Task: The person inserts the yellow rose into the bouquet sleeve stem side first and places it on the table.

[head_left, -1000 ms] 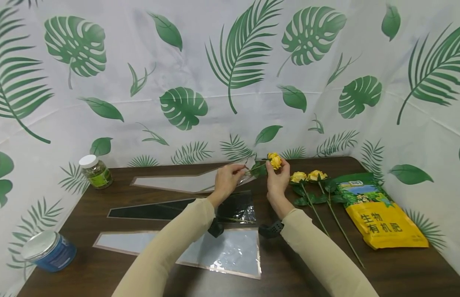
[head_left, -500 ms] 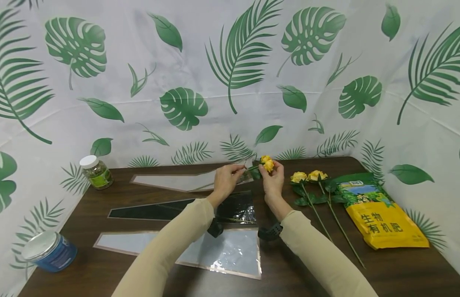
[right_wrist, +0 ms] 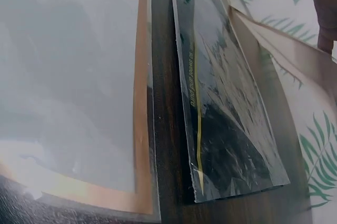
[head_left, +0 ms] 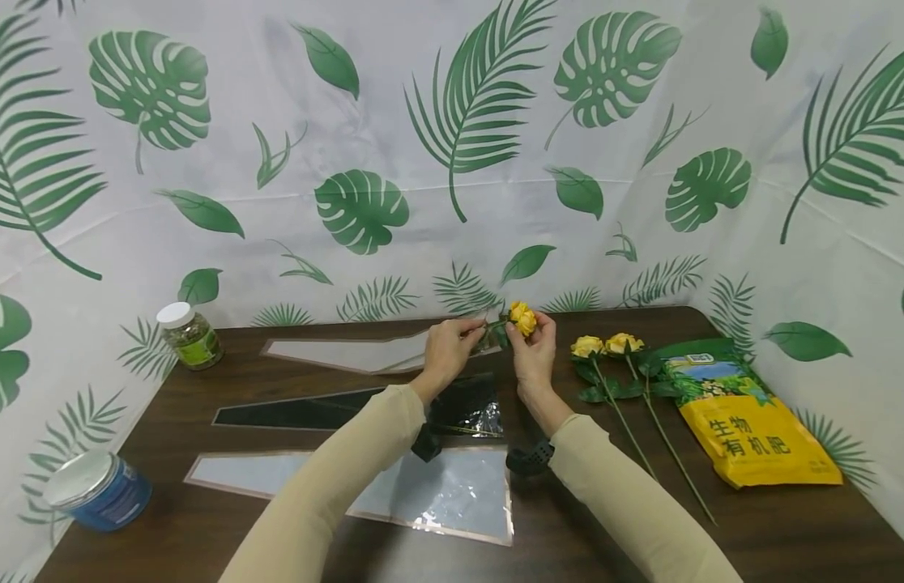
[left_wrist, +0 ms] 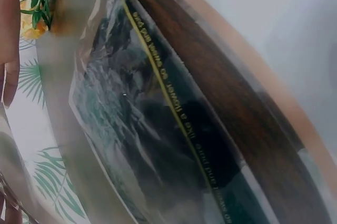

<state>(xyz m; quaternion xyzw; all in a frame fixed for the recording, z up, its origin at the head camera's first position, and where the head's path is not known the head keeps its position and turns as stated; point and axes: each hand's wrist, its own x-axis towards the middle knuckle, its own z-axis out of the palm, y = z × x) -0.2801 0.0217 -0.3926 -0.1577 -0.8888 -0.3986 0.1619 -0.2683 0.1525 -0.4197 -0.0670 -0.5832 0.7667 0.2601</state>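
At the table's far side, my left hand [head_left: 448,350] pinches the mouth edge of a white, copper-edged flower sleeve [head_left: 335,354]. My right hand [head_left: 535,356] holds a yellow rose [head_left: 522,318] just under its bloom, the flower pointing right. Its stem runs leftward into the sleeve, and its leaves are at the opening. Nearer lies a black flower sleeve [head_left: 292,411] with gold lettering, plain in the left wrist view. Closest to me, a pale blue-white sleeve [head_left: 437,494] with a copper border lies flat. Only part of the right hand [right_wrist: 324,8] enters the right wrist view.
Two more yellow roses [head_left: 586,348] lie to the right, beside a yellow and green bag [head_left: 765,441] with Chinese print. At left stand a white-lidded jar [head_left: 193,344] and a blue tin [head_left: 105,494]. A leaf-print cloth [head_left: 437,243] hangs behind the brown table [head_left: 583,534].
My right hand has moved a little left with the rose, bringing the bloom closer to the sleeve's mouth. The left hand keeps its grip on the sleeve edge, nearly still.
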